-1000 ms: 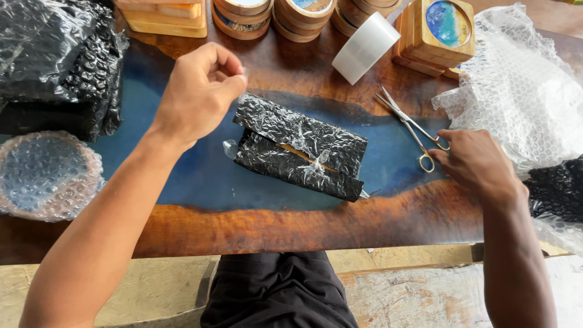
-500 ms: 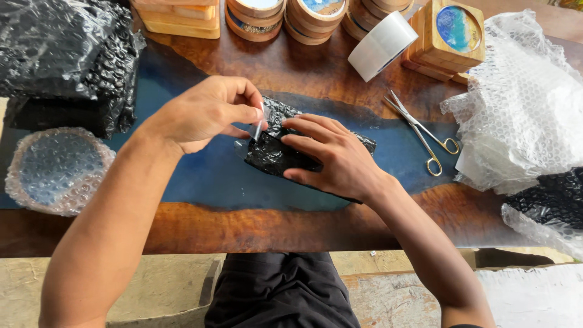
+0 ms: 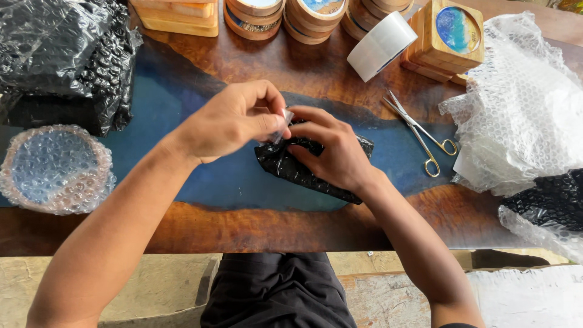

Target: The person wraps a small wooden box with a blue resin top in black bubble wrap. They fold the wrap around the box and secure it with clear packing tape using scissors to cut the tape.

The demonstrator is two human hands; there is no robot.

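Left hand (image 3: 234,121) fingers pinch a clear tape strip (image 3: 283,121) while the right hand (image 3: 331,152) presses flat on the black bubble-wrap package (image 3: 291,170).

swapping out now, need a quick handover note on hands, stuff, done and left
Left hand: pinches a small strip of clear tape at the parcel's top.
Right hand: presses flat on the small black bubble-wrapped parcel, mid-table.
Gold-handled scissors and white tape roll lie to the right.
Done: parcel wrapped.
Left: strip not yet stuck down.
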